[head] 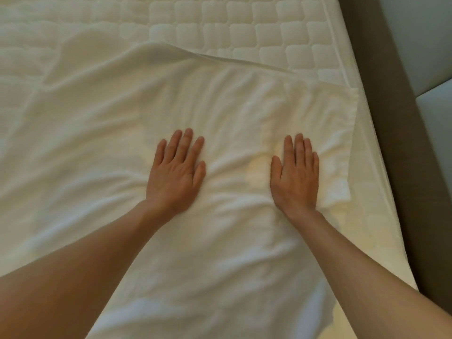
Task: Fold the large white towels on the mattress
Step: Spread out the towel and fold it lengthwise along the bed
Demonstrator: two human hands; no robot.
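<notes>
A large white towel (220, 99) lies spread over the quilted mattress (244, 23), wrinkled across its middle. Its far edge is partly lifted into a ridge, and its right corner reaches the mattress edge. My left hand (177, 171) lies flat on the towel, palm down, fingers straight and slightly spread. About a hand's width to the right, my right hand (296, 172) also presses flat on the towel with its fingers together. Both forearms stretch in from the bottom of the view.
The mattress's right edge (381, 167) runs diagonally down the frame. Beyond it stands a brown padded bed frame (401, 118), with pale wall panels (433, 45) at the far right. Bare quilted mattress shows beyond the towel's far edge.
</notes>
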